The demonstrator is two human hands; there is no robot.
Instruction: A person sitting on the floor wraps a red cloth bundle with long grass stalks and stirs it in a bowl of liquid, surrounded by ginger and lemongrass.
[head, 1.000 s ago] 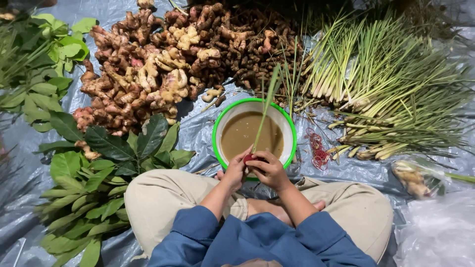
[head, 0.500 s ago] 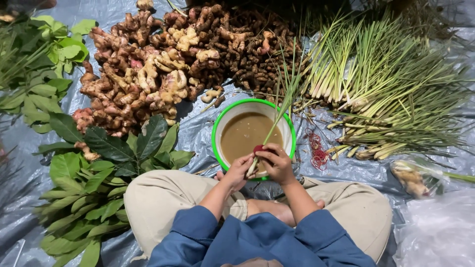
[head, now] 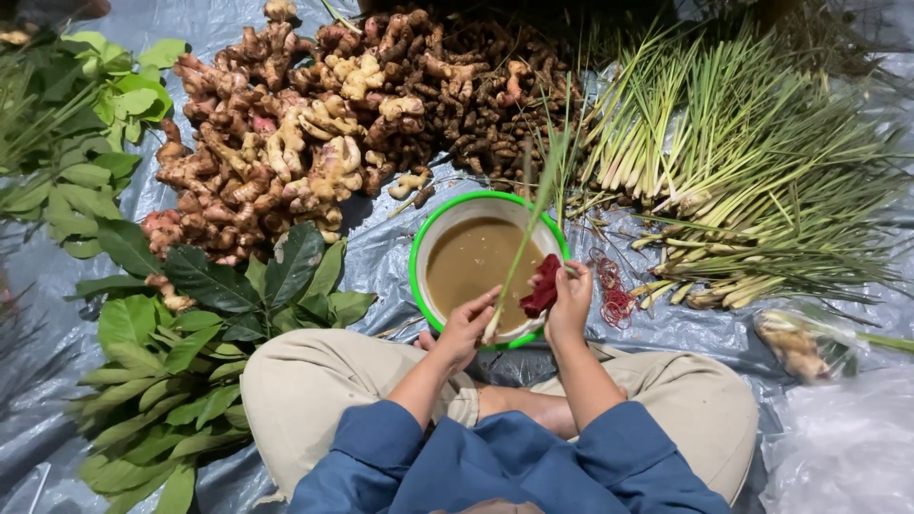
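I sit cross-legged on a grey plastic sheet in front of a green-rimmed white bowl point(head: 430, 238) of muddy brown water. My left hand point(head: 465, 329) grips the pale base of a lemongrass stalk point(head: 526, 228) that rises up over the bowl. My right hand point(head: 571, 303) holds a dark red cloth point(head: 543, 287) against the lower part of the stalk, over the bowl's near rim.
A heap of ginger and darker roots point(head: 324, 133) lies behind the bowl. A lemongrass pile point(head: 752, 181) fills the right. Green leaves point(head: 171, 352) lie at left. Red rubber bands point(head: 614, 297) sit right of the bowl, a clear bag with roots point(head: 800, 343) farther right.
The stalk has tilted from leaning right toward more upright, and my right hand with the red cloth has shifted slightly right along it. My left hand keeps its grip at the base.
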